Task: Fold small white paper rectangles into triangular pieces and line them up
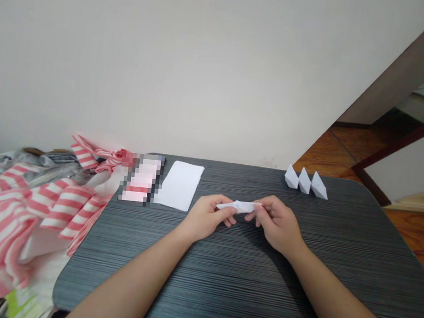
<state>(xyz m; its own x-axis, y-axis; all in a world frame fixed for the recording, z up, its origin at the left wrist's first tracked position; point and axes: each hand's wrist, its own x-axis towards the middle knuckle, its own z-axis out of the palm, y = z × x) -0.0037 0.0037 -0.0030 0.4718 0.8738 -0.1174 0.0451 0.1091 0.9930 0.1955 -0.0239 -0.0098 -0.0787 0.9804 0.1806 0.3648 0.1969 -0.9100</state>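
Observation:
Between my two hands is a small folded white paper boat (240, 207), long and narrow with pointed ends, held just above the dark table. My left hand (208, 214) pinches its left end, thumb on the near side. At the right end, my right hand (276, 222) grips it between thumb and fingers. Three similar folded paper boats (304, 181) stand in a row at the table's back right. Left of my hands lies a stack of white paper sheets (181, 185).
The dark wood-grain table (207, 283) has rounded corners and meets a white wall (191, 67). A blurred-out flat object (143, 180) lies beside the paper stack. Red-and-white striped cloth (68, 205) is heaped off the left edge. Wooden floor (411, 230) shows at right.

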